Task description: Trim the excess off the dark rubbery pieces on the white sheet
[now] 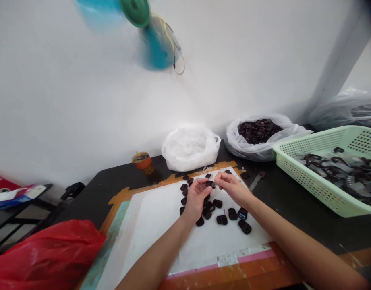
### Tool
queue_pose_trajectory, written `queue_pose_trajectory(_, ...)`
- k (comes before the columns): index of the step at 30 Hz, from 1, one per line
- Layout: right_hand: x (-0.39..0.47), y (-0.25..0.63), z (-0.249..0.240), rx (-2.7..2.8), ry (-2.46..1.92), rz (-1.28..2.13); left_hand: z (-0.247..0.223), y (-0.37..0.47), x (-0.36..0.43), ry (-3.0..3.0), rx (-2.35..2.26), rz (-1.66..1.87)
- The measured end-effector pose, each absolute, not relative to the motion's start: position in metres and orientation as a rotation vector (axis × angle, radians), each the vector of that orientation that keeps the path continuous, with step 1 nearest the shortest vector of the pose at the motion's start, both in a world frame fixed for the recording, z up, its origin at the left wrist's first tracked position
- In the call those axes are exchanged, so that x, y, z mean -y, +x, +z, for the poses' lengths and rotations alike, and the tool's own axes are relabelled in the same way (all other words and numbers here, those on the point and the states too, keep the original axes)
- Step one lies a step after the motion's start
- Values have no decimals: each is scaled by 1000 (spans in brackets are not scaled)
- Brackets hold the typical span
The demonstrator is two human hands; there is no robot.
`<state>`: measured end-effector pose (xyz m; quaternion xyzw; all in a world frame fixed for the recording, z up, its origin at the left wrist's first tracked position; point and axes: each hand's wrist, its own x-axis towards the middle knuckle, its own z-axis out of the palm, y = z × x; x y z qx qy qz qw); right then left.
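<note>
My left hand [196,198] pinches a small dark plastic piece [210,184] between thumb and fingers, above a white sheet [152,217]. Close on its right, my right hand [230,186] has its thumb and fingertips pressed together by that piece. Whatever those fingertips hold is too small to make out. Around and below both hands lie several similar dark rounded pieces [245,226]. One of them [222,220] has a thin reddish stick standing up from it.
Behind the sheet stand a small orange pot [142,161], a white plastic bag [189,151] and a bag of dark pieces [230,139]. A green basket [309,185] of dark and clear parts is at right. A red bag [58,249] lies front left.
</note>
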<state>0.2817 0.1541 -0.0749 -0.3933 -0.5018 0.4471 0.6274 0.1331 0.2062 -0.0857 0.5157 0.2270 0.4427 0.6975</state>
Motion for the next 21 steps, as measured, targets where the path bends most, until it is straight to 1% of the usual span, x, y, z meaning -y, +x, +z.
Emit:
queue_pose_trajectory(8, -152, 281, -71, 1116, -1042, 1196, -79, 129, -204, 1384, -525, 996)
queue_pose_trajectory(12, -153, 278, -74, 1052, -1016, 1225, -79, 129, -204, 1438, -522, 1034)
queue_pose_trajectory(16, -154, 277, -75, 1050, -980, 1194, -82, 129, -205, 1384, -615, 1023)
queue_pose_trajectory(21, -154, 279, -75, 1053, -925, 1262, -81, 128, -205, 1388, -641, 1057)
